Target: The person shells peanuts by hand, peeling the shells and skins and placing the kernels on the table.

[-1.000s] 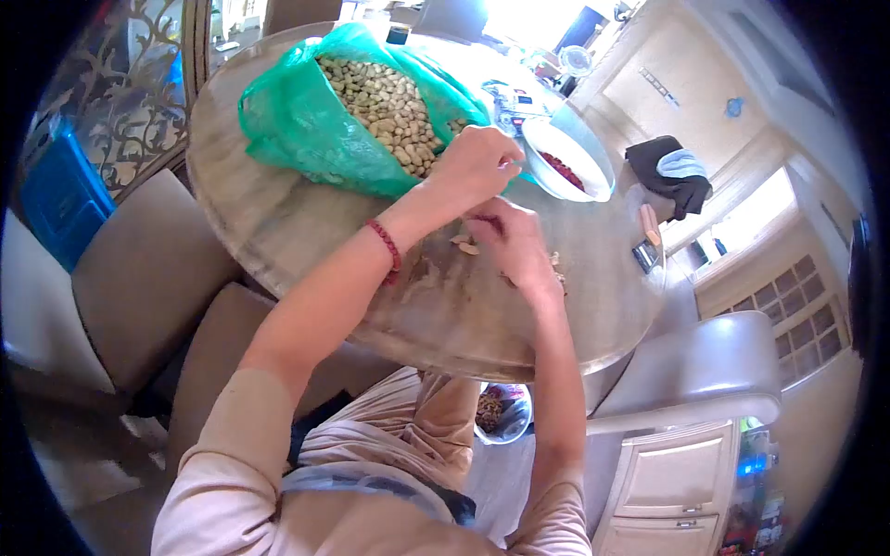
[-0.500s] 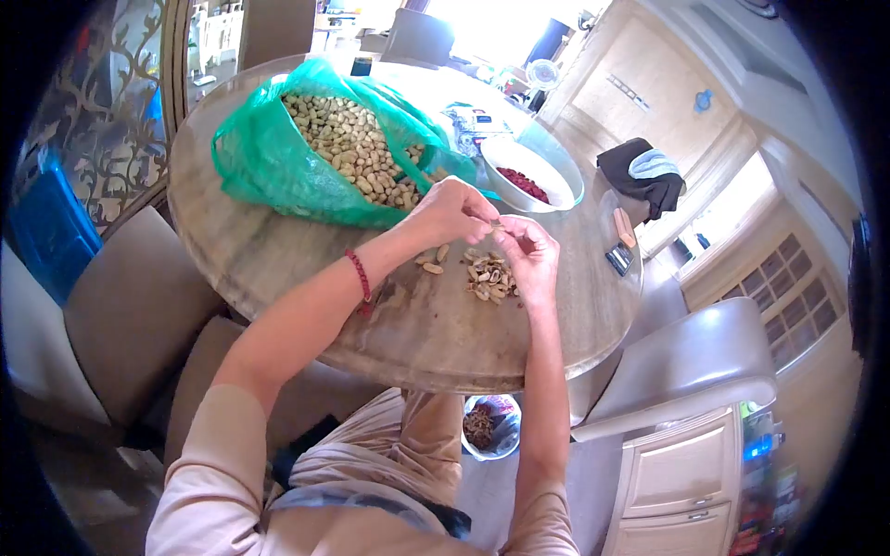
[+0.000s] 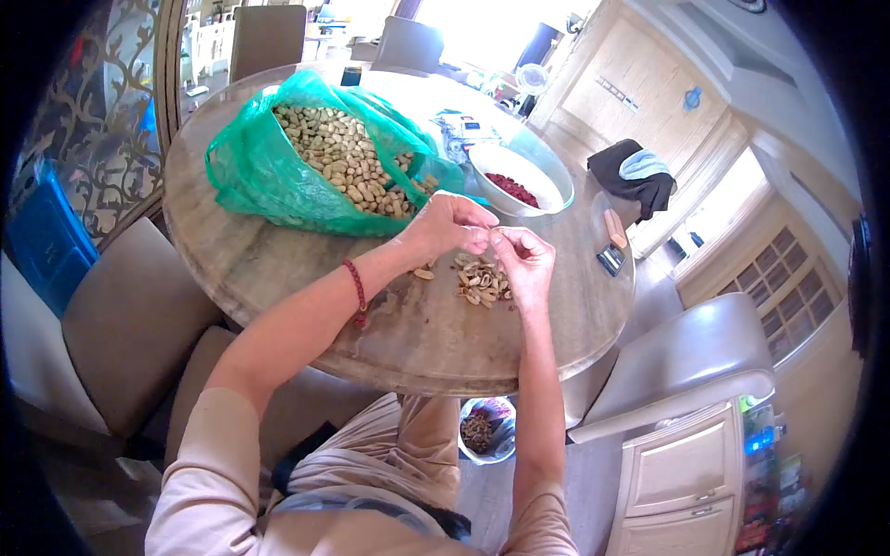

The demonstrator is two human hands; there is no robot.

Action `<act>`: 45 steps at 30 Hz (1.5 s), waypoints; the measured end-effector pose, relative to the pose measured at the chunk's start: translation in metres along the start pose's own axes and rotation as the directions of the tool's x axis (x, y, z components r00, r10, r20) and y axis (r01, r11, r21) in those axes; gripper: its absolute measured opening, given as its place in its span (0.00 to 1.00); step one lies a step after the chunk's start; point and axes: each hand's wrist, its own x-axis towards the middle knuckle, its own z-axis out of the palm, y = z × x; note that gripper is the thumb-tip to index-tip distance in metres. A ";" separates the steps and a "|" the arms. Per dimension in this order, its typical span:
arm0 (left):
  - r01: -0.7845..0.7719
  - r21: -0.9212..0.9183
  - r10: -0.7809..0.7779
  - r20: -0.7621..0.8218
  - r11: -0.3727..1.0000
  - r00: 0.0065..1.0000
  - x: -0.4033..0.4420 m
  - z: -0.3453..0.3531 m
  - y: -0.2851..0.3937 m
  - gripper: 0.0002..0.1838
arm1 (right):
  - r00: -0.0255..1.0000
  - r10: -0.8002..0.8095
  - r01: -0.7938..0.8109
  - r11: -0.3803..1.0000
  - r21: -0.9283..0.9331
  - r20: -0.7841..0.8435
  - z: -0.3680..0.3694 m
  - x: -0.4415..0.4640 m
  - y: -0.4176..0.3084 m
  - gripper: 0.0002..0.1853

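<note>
My left hand [image 3: 447, 228] and my right hand [image 3: 525, 262] meet at the fingertips above the near part of the round table [image 3: 278, 269]. Both are pinched together around something too small to make out. Just under them lies a pile of peanut shells [image 3: 480, 284], with a loose peanut [image 3: 424, 274] to its left. A green plastic bag [image 3: 269, 190] full of unshelled peanuts [image 3: 338, 153] stands open behind my left hand. Beyond my right hand, a white bowl [image 3: 547, 192] holds red peanut kernels [image 3: 512, 189].
Under the table edge stands a bin [image 3: 502, 450] with shells inside. Leather chairs [image 3: 681, 361] surround the table. A small dark object [image 3: 611, 259] lies at the right table edge, and dark clothing [image 3: 633, 185] hangs beyond. A packet [image 3: 459, 135] lies behind the bowl.
Since a second ago my hands have gone from crossed and overlapping to fingertip against fingertip, uncovering the shell pile. The view has shifted, and the table things appear further left.
</note>
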 end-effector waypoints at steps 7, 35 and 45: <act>-0.023 0.145 -0.006 0.195 0.989 0.981 0.000 0.001 0.006 0.14 | 0.999 -0.028 0.028 0.999 -0.026 0.020 -0.004 0.000 0.005 0.08; 0.065 -0.015 -0.066 -0.101 0.998 0.993 0.002 -0.004 -0.010 0.12 | 0.973 0.220 -0.231 0.950 0.208 0.073 0.004 -0.003 0.001 0.10; 0.104 0.112 -0.109 0.040 0.988 0.993 0.005 -0.009 -0.017 0.11 | 0.968 0.247 -0.242 0.966 -0.086 0.050 0.005 -0.003 -0.001 0.08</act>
